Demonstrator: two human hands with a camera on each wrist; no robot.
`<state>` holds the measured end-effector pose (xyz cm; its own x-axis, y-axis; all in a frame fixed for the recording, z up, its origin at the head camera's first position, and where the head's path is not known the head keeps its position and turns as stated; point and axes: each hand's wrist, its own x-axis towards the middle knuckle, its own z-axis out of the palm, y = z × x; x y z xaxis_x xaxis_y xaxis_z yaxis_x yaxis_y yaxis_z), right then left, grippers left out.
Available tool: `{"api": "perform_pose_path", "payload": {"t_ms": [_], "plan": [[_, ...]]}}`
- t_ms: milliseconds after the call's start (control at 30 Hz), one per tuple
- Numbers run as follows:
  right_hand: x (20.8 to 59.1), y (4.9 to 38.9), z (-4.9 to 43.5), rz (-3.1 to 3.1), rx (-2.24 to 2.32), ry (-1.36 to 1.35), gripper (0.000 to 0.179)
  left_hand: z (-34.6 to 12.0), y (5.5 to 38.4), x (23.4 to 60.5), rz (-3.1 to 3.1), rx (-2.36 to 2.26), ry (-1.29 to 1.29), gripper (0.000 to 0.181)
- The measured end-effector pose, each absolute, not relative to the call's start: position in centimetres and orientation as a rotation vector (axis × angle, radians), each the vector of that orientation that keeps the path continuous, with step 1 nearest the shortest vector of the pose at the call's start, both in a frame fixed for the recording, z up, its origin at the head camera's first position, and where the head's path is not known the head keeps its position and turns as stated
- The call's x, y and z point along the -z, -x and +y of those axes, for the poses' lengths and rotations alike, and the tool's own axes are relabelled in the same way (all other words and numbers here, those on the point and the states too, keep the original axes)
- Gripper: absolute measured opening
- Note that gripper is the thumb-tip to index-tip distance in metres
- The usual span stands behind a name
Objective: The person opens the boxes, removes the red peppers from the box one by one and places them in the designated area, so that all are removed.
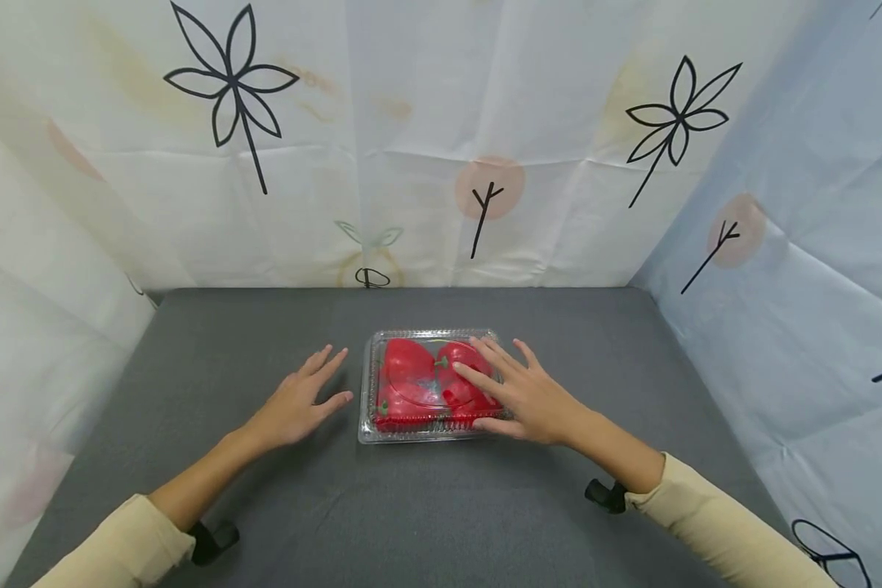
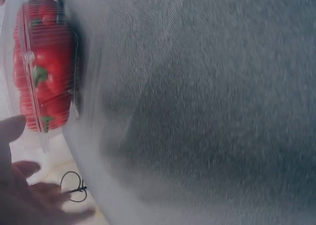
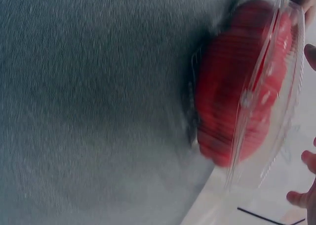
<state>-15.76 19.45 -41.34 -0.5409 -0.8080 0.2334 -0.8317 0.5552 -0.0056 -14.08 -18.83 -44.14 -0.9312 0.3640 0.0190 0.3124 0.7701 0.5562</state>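
A clear plastic clamshell box (image 1: 436, 435) lies closed on the dark table, with several red bell peppers (image 1: 409, 359) inside; green stems show through its side in the left wrist view. My left hand (image 1: 301, 406) is to the left of the box, fingers spread and apart from it. Over the box's right side is my right hand (image 1: 523, 398), its fingers extended and parted, hiding part of the lid. In the right wrist view, the right fingers (image 3: 299, 199) appear at the right edge with a gap to the box. Neither hand holds anything.
The dark grey tabletop (image 1: 426, 514) surrounds the box. A white curtain (image 1: 412, 106) with leaf and flower drawings hangs behind the table and along both sides. Black straps (image 1: 607, 495) sit at the wrists beside the beige sleeves.
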Motion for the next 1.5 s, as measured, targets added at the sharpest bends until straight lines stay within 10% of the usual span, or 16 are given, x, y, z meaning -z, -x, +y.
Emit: {"api": "perform_pose_path", "payload": {"t_ms": [1500], "plan": [[44.0, 13.9, 11.6, -2.229, -0.104, -1.694, 0.049, -17.4, 13.3, 45.8, 1.816, -1.724, -0.076, 0.073]]}}
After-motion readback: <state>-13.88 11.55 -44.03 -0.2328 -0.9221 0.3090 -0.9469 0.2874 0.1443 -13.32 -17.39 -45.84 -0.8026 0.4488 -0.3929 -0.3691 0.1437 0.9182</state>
